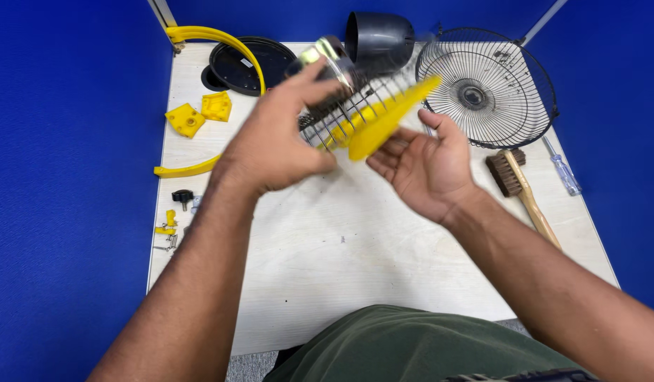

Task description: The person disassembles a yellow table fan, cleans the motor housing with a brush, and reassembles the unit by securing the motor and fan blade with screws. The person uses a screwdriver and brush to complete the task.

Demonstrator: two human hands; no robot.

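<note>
The left hand (274, 141) is raised above the desk (355, 247), its grip pressed around the wire guard and motor end of a fan assembly (348, 110); the thumb lies across the near side and the fingertips curl over the metal motor can. A yellow blade (387, 117) of that assembly projects to the right of the left hand, blurred by motion. The right hand (426, 166) sits just right of the assembly, palm up, fingers spread and slack, with the blade's lower edge at or just above the fingertips; contact cannot be confirmed.

Placed relative to the assembly: behind it, a black motor housing (380, 39) lies on its side. Behind and right, a black wire fan grille (486, 88) lies flat. Right of it, a wooden-handled brush (518, 187) and, farther right, a screwdriver (562, 168) with a clear handle. Behind and left, a black round cover (242, 65) and a yellow curved ring piece (210, 37). Left, two yellow brackets (199, 113). Left and nearer the person, a black knob (182, 196) and small screws (170, 240).
</note>
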